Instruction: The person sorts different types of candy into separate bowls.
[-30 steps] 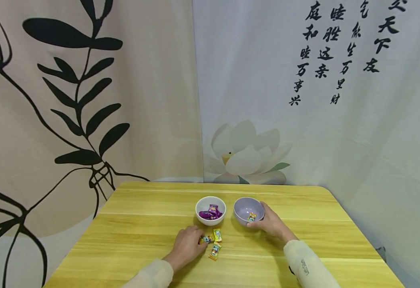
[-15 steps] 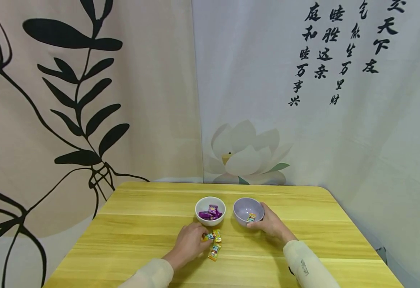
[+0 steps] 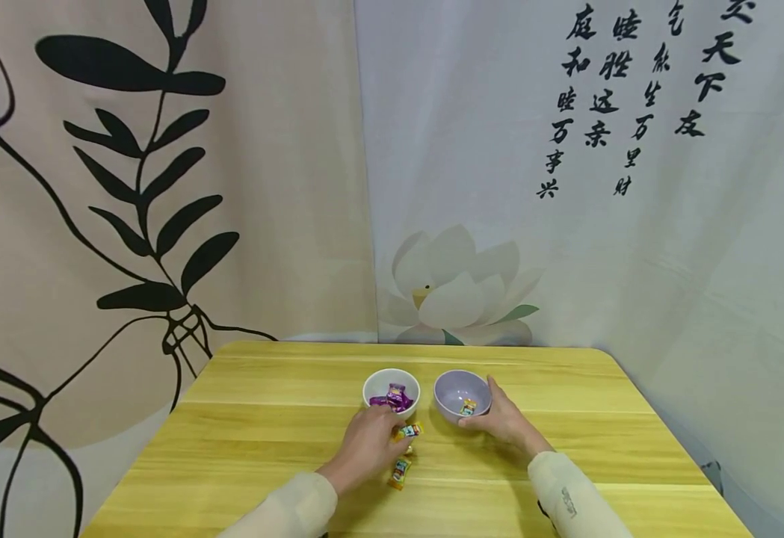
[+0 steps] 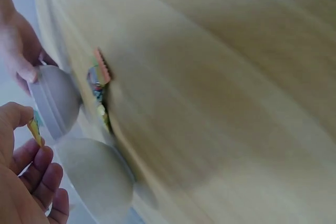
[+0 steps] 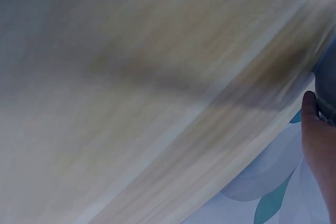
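Between thumb and fingers my left hand (image 3: 369, 446) pinches a small yellow wrapped candy (image 3: 409, 431), lifted in front of the white bowl (image 3: 372, 386). In the left wrist view the pinched candy shows edge-on at the fingertips. My right hand (image 3: 509, 420) grips the side of a lilac bowl (image 3: 447, 401), thumb at its near rim. One yellow candy (image 3: 468, 407) lies inside that bowl. Purple wrapped candies (image 3: 397, 397) fill the bottom of the white bowl. On the table another yellow candy (image 3: 400, 474) lies below the left hand, and one more is mostly hidden behind its fingers.
Both bowls stand side by side on a light wooden table (image 3: 264, 418), near its far edge. Behind it hang printed cloths (image 3: 297, 187) with plant drawings, a lotus and black writing.
The left hand has taken up a yellow candy from the table and moved right and slightly up with it. The right hand stays on the lilac bowl.
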A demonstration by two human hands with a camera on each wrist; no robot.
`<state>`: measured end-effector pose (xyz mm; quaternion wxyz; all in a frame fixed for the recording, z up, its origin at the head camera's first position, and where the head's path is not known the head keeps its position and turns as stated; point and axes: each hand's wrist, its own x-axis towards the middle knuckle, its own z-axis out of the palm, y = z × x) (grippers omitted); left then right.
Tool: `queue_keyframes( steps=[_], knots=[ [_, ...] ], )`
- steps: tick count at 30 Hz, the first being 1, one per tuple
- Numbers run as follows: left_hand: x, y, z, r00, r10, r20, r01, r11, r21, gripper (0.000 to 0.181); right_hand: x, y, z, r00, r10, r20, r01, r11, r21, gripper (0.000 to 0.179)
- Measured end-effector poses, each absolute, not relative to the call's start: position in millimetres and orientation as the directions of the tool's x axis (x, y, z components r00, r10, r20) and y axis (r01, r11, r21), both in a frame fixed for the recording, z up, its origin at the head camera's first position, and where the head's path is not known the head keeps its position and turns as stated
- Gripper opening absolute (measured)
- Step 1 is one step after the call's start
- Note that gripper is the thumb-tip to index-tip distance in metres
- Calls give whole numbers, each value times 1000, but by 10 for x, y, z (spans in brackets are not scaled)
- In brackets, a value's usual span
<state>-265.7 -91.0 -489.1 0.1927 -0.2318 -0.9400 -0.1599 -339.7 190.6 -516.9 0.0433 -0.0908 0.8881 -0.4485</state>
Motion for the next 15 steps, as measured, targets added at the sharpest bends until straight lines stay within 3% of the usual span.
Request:
queue_keyframes(
  steps=[15],
  knots=[
    [-2968, -631, -4607, -804, 353, 478, 495, 843, 211, 22, -3360, 1860, -5161, -983, -177, 56, -147, 558, -817, 117]
  ],
)
